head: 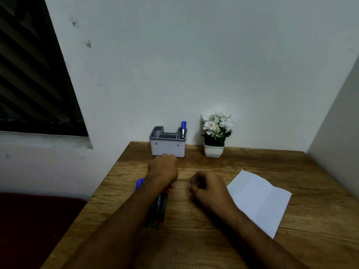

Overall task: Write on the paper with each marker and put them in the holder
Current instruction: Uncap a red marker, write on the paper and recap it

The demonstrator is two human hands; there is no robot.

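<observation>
Markers (160,207): a dark bundle lying on the table (194,239), partly under the left forearm.
Blue marker (183,129): upright in the holder's right compartment.
Holder (168,146): just beyond the left hand.
Paper (258,200): right of the right hand.
Left hand (164,167): fingers hidden; grip cannot be told.
Right hand (206,186): loosely curled, holding nothing.
Flower pot (213,149): right of the holder.

Left hand (164,167) reaches forward, fingers curled under; right hand (206,188) loosely curled, empty.
</observation>
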